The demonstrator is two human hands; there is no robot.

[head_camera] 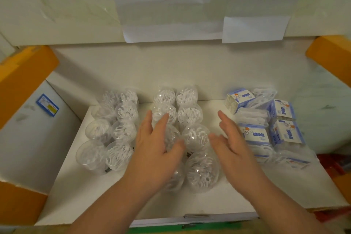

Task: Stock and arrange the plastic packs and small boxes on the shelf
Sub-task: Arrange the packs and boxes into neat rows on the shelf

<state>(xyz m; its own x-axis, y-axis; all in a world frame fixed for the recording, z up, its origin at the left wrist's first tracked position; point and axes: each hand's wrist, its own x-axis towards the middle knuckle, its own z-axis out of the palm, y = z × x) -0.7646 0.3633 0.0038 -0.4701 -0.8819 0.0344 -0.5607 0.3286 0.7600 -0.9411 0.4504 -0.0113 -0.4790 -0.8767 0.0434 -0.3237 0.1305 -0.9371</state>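
Observation:
Several clear round plastic packs filled with white pieces stand in two double rows on the white shelf [79, 192]: a left group [115, 131] and a middle group [191, 119]. Small blue-and-white boxes [254, 136] and flat clear packs [252, 116] lie stacked at the right. My left hand [157, 150] hovers, fingers spread, over the left column of the middle group, hiding some packs. My right hand [229, 138] is open, palm turned inward, just right of the same group, beside the boxes. Neither hand holds anything.
Orange shelf frame pieces flank the bay at the left [20, 81] and right [334, 57]. A blue price tag [47, 105] sticks on the left side panel. White paper sheets [252, 28] hang from the ledge above the shelf.

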